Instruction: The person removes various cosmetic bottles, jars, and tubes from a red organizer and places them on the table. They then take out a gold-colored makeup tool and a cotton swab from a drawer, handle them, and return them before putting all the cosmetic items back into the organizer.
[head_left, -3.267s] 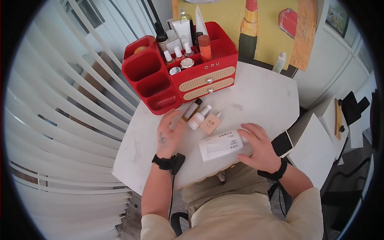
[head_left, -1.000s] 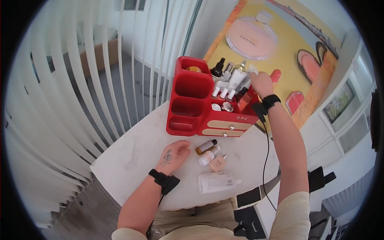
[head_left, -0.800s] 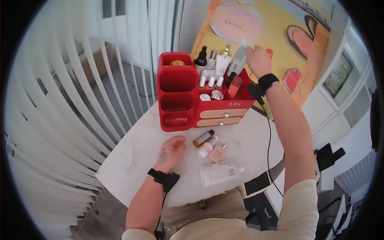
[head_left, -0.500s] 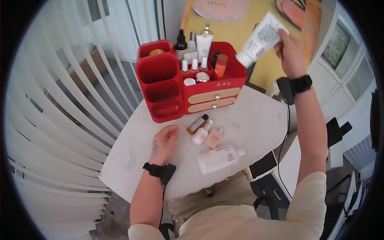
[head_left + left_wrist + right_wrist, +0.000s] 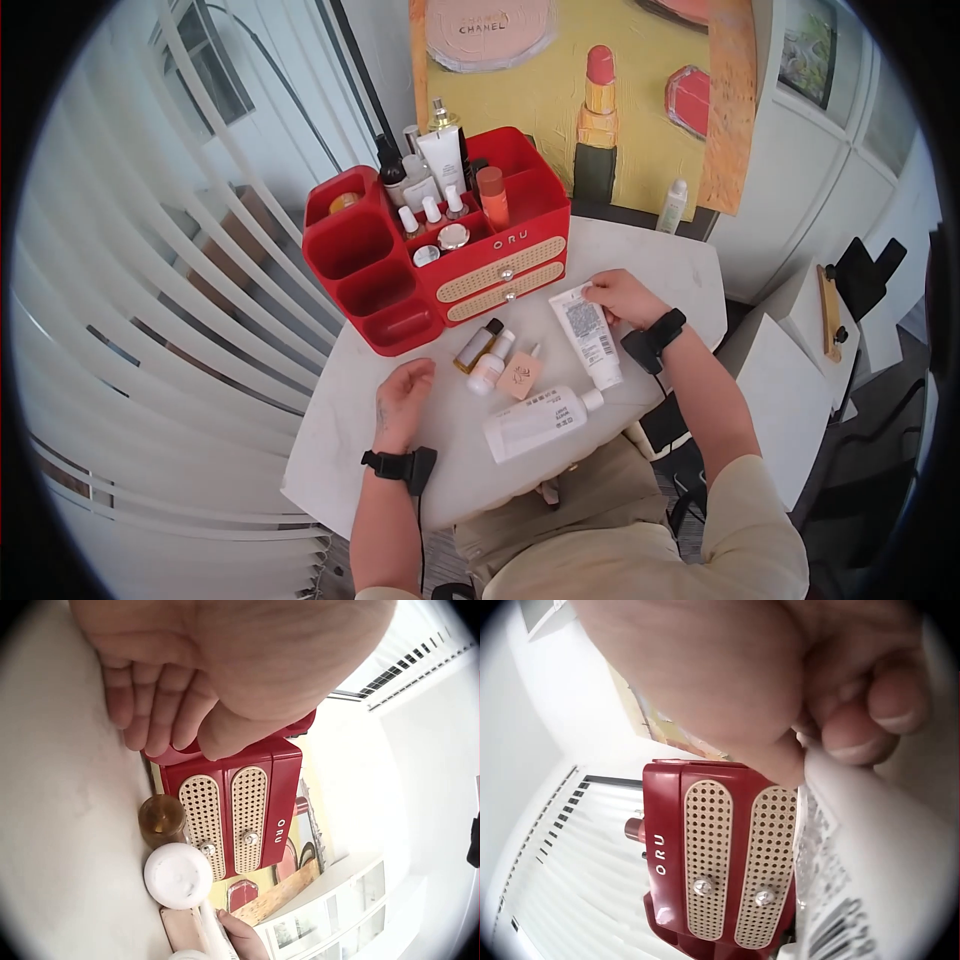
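My right hand (image 5: pixel 625 298) pinches the flat end of a white squeeze tube (image 5: pixel 588 335) over the right part of the table, its capped end pointing toward me. The right wrist view has thumb and fingers on the same tube (image 5: pixel 855 847) close up. My left hand (image 5: pixel 404 395) rests at the table's left with fingers loosely bent, holding nothing. Between the hands lie an amber bottle (image 5: pixel 478 346), a small white-capped bottle (image 5: pixel 491 366) and a peach square bottle (image 5: pixel 521 373). Nearer me lies a large white bottle (image 5: pixel 540 424) on its side.
A red organizer (image 5: pixel 480 262) with two woven-front drawers stands at the back, full of bottles, a tube and nail polishes; its left compartments are mostly bare. Vertical blinds (image 5: pixel 200 330) run along the left. Behind the table a painting (image 5: pixel 640 120) leans, with a small bottle (image 5: pixel 673 205) before it.
My right hand drew the white tube up out of the organizer, swung it right and brought it down toward me over the table. The left hand stayed near its place.
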The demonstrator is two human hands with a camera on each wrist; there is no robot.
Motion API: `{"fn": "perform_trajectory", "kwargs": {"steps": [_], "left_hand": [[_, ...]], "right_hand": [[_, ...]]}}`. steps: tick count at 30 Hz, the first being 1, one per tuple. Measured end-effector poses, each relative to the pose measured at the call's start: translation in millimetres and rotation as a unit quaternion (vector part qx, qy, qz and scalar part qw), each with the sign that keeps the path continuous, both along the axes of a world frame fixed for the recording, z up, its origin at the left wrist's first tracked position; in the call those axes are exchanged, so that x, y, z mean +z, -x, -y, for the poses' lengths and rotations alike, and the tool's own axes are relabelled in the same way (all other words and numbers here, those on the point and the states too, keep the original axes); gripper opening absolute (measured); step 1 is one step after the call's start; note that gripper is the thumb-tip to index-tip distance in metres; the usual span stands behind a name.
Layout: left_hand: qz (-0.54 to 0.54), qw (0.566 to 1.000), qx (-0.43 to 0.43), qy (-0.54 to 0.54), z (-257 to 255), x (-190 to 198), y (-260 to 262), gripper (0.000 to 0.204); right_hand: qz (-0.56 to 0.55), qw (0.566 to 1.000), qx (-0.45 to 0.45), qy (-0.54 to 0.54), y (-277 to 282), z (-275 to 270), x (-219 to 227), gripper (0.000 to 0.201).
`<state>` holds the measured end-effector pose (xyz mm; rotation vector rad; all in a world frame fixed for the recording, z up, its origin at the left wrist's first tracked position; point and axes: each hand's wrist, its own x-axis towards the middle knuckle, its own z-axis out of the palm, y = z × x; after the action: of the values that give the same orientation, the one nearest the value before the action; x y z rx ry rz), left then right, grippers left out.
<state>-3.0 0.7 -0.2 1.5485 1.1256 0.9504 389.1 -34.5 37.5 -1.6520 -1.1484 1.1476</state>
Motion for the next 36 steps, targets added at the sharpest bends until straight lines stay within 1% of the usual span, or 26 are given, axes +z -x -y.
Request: {"fn": "perform_trajectory", "kwargs": {"steps": [2,4,5,7,8,10,14,16,17,19,20,22,23,25,26,27,29,30,31,32,33,35,36], "left_hand": [[-0.006,1.0,0.002,0.003,1,1,0,0.024],[-0.011,1.0,0.005,0.01,0,4,-2,0.024],[-0.015,1.0,0.004,0.009,1,6,-3,0.024],[-0.025,1.0,0.002,0.008,1,6,-4,0.024],[-0.015,1.0,-0.003,0.01,1,4,-3,0.024],[-0.014,1.0,-0.011,0.016,0,3,-3,0.024],[-0.009,1.0,-0.014,0.015,5,9,-5,0.023],[-0.014,1.0,-0.01,0.016,6,12,-7,0.023],[0.0,1.0,-0.009,0.02,5,11,-7,0.023],[0.01,1.0,-0.001,0.024,5,8,-7,0.023],[0.019,0.999,0.0,0.029,3,4,-6,0.023],[0.029,0.999,0.008,0.03,3,1,-5,0.024],[0.026,0.999,0.018,0.02,2,0,-5,0.024],[0.029,0.999,0.011,0.036,3,1,-7,0.025],[0.002,1.0,0.002,0.03,4,7,-9,0.025],[0.001,1.0,0.007,0.024,5,12,-11,0.025],[-0.042,0.998,-0.032,-0.026,8,25,-16,0.028],[-0.045,0.998,-0.027,-0.03,12,45,-23,0.028],[-0.128,0.982,-0.041,-0.133,15,67,-29,0.031],[-0.21,0.948,-0.054,-0.232,17,90,-37,0.034],[-0.213,0.947,-0.049,-0.234,15,108,-44,0.034],[-0.212,0.924,-0.028,-0.318,3,145,-56,0.038],[-0.233,0.912,-0.014,-0.337,-5,164,-62,0.038]], "right_hand": [[0.0,1.0,-0.001,-0.012,-1,-4,-10,0.023],[0.048,0.985,-0.092,-0.141,-8,-14,-31,0.023],[0.042,0.985,-0.093,-0.14,-10,-13,-31,0.023],[-0.078,0.983,-0.123,-0.111,-15,-8,-20,0.023],[-0.083,0.983,-0.124,-0.109,-16,-7,-18,0.023],[-0.047,0.994,-0.054,-0.085,-19,-4,-19,0.022],[-0.049,0.995,-0.036,-0.083,-22,-8,-20,0.02],[-0.069,0.986,-0.084,-0.125,-23,-11,-24,0.019],[-0.075,0.986,-0.083,-0.125,-25,-15,-28,0.019],[-0.084,0.969,-0.134,-0.191,-30,-22,-39,0.018],[-0.09,0.968,-0.128,-0.196,-31,-22,-40,0.018],[-0.1,0.961,-0.159,-0.201,-33,-23,-39,0.017],[-0.107,0.961,-0.149,-0.209,-33,-24,-38,0.017],[-0.13,0.961,-0.164,-0.181,-34,-21,-35,0.017],[-0.131,0.962,-0.158,-0.182,-33,-20,-32,0.017],[-0.134,0.961,-0.153,-0.187,-33,-20,-32,0.017],[-0.13,0.962,-0.153,-0.183,-35,-21,-34,0.017],[-0.134,0.962,-0.148,-0.186,-35,-21,-34,0.017],[-0.13,0.962,-0.152,-0.185,-34,-21,-33,0.017],[-0.125,0.962,-0.156,-0.184,-33,-20,-33,0.017],[-0.129,0.962,-0.152,-0.186,-32,-20,-34,0.017],[-0.131,0.961,-0.155,-0.189,-33,-20,-35,0.016],[-0.133,0.96,-0.151,-0.192,-33,-21,-35,0.016]]}}
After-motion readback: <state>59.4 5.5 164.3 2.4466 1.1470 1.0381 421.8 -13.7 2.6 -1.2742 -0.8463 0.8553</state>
